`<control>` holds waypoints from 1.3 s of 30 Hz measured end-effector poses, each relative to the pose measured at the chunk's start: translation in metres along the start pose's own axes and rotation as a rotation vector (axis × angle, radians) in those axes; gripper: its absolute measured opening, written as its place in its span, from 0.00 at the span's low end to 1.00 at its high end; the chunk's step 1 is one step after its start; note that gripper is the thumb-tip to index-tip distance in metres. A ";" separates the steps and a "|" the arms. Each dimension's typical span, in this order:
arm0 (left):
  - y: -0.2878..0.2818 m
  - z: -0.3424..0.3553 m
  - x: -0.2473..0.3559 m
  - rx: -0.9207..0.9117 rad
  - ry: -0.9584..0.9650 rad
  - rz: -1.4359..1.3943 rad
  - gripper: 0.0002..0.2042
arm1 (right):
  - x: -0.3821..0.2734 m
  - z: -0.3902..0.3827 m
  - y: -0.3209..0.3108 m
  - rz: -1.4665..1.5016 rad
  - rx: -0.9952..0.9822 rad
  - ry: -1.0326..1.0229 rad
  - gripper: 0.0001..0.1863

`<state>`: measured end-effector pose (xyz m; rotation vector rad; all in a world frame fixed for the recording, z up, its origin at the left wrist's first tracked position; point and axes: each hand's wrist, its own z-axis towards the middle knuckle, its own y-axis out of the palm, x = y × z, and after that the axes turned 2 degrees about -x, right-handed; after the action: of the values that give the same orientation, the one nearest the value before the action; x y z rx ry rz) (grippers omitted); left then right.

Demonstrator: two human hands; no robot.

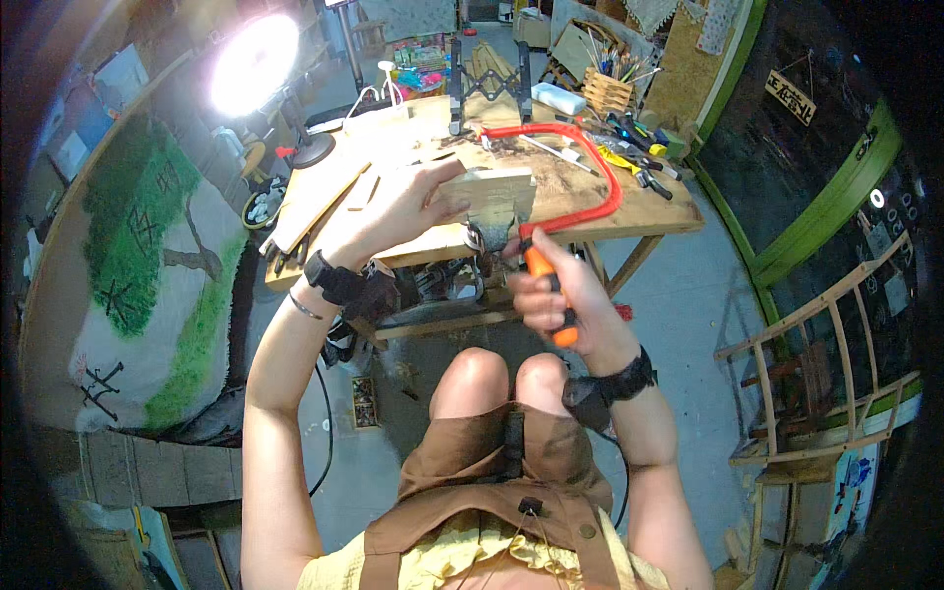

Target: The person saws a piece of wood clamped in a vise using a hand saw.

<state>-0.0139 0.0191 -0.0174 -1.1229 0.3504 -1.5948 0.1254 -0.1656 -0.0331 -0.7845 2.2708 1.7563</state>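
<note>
My right hand (565, 295) is wrapped round the orange and black handle of a coping saw (612, 177). Its red U-shaped frame arches over the workbench, to the right of a pale wooden board (500, 192). The thin blade is too fine to make out; the saw's handle end is close to the board's right end. At the board's left end, my left hand (418, 202) grips it with bent fingers and steadies it at the near edge of the bench. A clamp-like metal part (474, 236) shows just under the board.
The wooden workbench (649, 211) carries a bright lamp (313, 147), a black folding stand (490, 88), wood strips (329, 206) and several hand tools (629, 162) at the right. A slatted pen holder (607, 90) stands behind. A wooden rack (816, 344) is at the right.
</note>
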 end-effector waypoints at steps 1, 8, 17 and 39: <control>0.000 0.001 -0.001 -0.039 -0.050 0.033 0.20 | 0.008 -0.009 -0.003 -0.043 0.028 0.036 0.18; -0.005 0.006 0.019 -0.172 -0.143 0.054 0.20 | 0.002 -0.005 -0.004 0.008 0.049 0.013 0.22; 0.012 0.003 -0.008 -0.130 -0.156 -0.227 0.20 | 0.019 -0.029 -0.002 0.048 -0.084 -0.005 0.17; 0.009 0.005 -0.018 -0.190 -0.029 -0.239 0.21 | 0.011 -0.020 -0.006 0.015 -0.090 0.027 0.16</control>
<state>-0.0053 0.0331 -0.0299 -1.3739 0.3651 -1.7798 0.1228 -0.1889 -0.0375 -0.8138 2.2338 1.8771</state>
